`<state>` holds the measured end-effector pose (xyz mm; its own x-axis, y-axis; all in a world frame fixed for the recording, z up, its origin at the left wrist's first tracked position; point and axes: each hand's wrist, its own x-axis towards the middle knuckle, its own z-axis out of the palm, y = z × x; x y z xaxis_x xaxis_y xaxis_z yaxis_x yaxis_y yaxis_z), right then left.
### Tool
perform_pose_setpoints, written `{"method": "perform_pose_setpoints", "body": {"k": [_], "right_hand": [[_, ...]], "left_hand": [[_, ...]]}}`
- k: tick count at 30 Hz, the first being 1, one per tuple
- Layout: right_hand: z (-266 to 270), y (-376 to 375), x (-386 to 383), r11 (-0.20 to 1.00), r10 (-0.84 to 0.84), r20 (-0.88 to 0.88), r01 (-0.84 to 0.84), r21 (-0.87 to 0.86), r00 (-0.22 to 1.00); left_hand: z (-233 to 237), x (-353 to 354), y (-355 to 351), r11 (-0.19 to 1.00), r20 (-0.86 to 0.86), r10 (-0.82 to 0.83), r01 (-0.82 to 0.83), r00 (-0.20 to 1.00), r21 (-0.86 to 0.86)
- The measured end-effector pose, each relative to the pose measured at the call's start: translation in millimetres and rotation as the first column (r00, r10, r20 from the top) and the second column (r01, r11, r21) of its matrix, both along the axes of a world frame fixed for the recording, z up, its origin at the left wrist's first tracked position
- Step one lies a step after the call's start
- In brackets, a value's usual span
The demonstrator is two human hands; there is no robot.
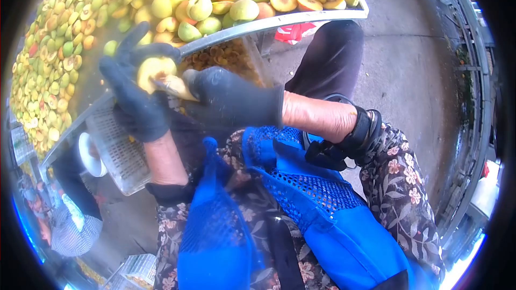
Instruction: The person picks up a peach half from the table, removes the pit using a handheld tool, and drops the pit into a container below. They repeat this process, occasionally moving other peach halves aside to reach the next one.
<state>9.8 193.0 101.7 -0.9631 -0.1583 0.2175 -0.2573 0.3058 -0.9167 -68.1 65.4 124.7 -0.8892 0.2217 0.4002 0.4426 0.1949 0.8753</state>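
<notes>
Yellow-green round fruit (154, 69) sits in the left hand (137, 94), held up just below the rim of a long metal tray (301, 17). The left hand, in a black knit glove, curls round the fruit from behind, with the thumb and fingers closed on its sides and one finger sticking up above it. The right hand (228, 102), also in a black glove, is closed in a fist on a pale yellowish tool (174, 87) whose tip touches the fruit's face; what kind of tool it is cannot be told.

A black strap (360, 131) wraps the bare right forearm, and floral sleeves (400, 182) cover both arms further back. A blue mesh apron (306, 188) lies over the lap. Under the left hand stands a white perforated plastic crate (115, 147), with a white bowl (88, 156) just beside it. Behind the hands a clear bin (226, 56) holds brownish-orange bits. The tray is heaped with halved yellow and green fruit (244, 9). Grey concrete ground (408, 53) lies to the right. At lower left is another person in a striped hat (75, 233).
</notes>
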Motion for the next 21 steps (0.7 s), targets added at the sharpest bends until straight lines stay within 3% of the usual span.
{"method": "perform_pose_setpoints", "body": {"k": [2, 3, 5, 6, 9, 12, 15, 18, 20, 21], "right_hand": [[6, 2, 2, 0.995, 0.041, 0.051, -0.036, -0.098, 0.998], [7, 3, 4, 0.988, 0.059, 0.076, -0.047, -0.149, 0.995], [-7, 2, 5, 0.997, -0.018, -0.065, 0.023, 0.08, 0.998], [-10, 2, 4, 0.979, -0.04, -0.144, 0.068, 0.19, 0.989], [-1, 5, -1, 0.968, 0.138, 0.046, -0.125, -0.216, 0.989], [-1, 13, 0, 0.969, 0.066, -0.13, -0.032, 0.246, 0.989], [-12, 11, 0, 0.993, 0.023, -0.171, -0.002, 0.119, 0.985], [2, 18, -5, 0.944, 0.271, 0.221, -0.215, -0.249, 0.937], [-6, 19, -4, 0.978, 0.174, 0.096, -0.183, 0.103, 0.98], [-10, 20, -2, 0.951, 0.139, 0.024, -0.14, 0.277, 0.99]], "left_hand": [[5, -3, -9, 0.969, 0.232, -0.184, 0.137, 0.955, 0.207], [12, -4, -7, 0.978, 0.251, -0.195, 0.169, 0.948, 0.122], [28, -5, 0, 0.971, 0.297, -0.212, 0.235, 0.931, -0.045], [31, -5, 4, 0.977, 0.305, -0.182, 0.206, 0.935, -0.048], [17, -15, -10, 0.911, 0.358, -0.379, 0.275, 0.853, 0.307], [5, -13, -8, 0.895, 0.346, -0.382, 0.251, 0.857, 0.367], [11, -2, 3, 0.972, 0.322, -0.175, 0.11, 0.93, 0.21], [-7, -6, -6, 0.98, 0.169, -0.174, 0.152, 0.97, 0.131], [-22, -10, -11, 0.981, 0.062, -0.183, 0.178, 0.981, 0.08], [-22, -9, -9, 0.973, 0.091, -0.214, 0.205, 0.973, 0.102]]}}
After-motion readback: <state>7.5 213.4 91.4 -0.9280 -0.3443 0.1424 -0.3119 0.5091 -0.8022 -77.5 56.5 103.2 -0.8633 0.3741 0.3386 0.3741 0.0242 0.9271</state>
